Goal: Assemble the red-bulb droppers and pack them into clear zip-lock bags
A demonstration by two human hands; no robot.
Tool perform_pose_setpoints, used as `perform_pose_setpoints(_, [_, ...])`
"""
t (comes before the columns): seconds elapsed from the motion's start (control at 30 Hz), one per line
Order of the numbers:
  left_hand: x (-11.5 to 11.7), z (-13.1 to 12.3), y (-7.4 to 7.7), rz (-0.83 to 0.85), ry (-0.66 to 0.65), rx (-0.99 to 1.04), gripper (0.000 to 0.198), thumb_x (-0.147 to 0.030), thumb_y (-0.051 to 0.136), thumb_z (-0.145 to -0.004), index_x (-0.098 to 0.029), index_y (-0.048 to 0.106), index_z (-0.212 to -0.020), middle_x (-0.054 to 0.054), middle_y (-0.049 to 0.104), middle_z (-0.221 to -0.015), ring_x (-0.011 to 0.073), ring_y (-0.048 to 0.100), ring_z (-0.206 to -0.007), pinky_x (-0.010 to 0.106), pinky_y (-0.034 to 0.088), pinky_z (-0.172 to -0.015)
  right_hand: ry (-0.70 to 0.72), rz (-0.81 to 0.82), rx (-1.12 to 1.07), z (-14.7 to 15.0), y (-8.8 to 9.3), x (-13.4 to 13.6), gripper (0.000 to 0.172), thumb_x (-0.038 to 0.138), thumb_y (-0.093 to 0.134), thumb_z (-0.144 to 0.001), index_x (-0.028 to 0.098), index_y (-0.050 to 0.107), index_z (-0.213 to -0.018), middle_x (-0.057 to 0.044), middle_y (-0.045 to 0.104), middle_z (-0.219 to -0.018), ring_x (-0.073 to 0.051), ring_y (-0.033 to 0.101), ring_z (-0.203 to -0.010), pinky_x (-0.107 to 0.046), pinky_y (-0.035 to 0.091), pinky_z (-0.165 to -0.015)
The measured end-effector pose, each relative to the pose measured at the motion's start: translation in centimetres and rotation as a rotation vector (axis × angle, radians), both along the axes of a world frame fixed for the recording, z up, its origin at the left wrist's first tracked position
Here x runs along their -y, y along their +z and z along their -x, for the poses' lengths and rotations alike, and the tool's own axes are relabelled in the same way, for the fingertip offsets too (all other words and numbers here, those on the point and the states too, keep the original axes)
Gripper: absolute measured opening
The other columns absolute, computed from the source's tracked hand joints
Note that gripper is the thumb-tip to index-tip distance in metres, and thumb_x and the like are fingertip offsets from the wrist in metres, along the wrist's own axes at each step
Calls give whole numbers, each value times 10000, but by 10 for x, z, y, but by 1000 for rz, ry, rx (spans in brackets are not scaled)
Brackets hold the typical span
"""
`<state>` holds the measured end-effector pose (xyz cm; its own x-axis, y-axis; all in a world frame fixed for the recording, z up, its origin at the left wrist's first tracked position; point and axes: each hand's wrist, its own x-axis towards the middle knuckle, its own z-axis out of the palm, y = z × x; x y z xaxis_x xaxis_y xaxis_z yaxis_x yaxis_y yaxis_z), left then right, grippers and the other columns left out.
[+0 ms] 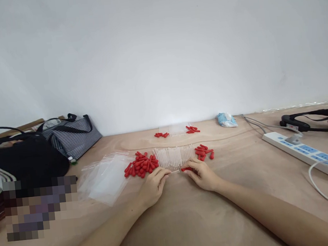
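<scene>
My left hand pinches a thin whitish tube that points to the right. Facing its tip, my right hand has a red rubber bulb between thumb and fingers. A small gap seems to separate tube and bulb. Just beyond the hands lies a row of thin clear tubes, side by side. A heap of red bulbs sits left of that row, and a smaller group of red bulbs is at its right end.
Clear zip bags lie left of the heap. Farther back are more tubes with red bulbs beside them. A tissue pack, a power strip with cables and a black headset are rightward. Bags stand leftward.
</scene>
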<state>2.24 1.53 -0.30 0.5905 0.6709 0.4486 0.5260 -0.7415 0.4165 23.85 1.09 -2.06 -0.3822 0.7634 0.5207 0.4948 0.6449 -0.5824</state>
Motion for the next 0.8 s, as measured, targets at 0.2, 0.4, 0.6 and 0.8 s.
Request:
perform_pose_setpoints(0.2, [-3,2,-6,3,5,-22,217,-179,352,-877,-186,556,-951,34,591,-885,144,553,-817,254,436,-716,60,14,-56,9,2,1,132,161,454,-816,179,577,-861,-53,579,-833,-148,533,-795,-276,434,-725])
perform_pose_setpoints(0.4, [-4,2,-6,0,-38,16,225,-177,363,-870,-177,572,-954,46,599,-879,141,562,-802,251,448,-705,63,50,-47,7,2,2,91,184,456,-813,173,546,-825,-31,583,-750,-132,526,-691,-245,425,-640])
perform_pose_setpoints(0.6, [-4,2,-8,-6,-70,53,238,-209,382,-868,-172,598,-963,54,618,-861,143,578,-791,255,466,-711,86,77,-38,6,3,3,136,261,467,-820,176,568,-789,-21,595,-706,-123,524,-638,-231,416,-602])
perform_pose_setpoints(0.8, [-5,1,-10,-47,-140,56,271,-181,365,-871,-155,596,-1011,68,617,-845,133,572,-746,242,474,-672,75,-13,-37,6,2,6,170,274,457,-831,176,587,-784,-45,615,-721,-140,535,-682,-257,407,-641])
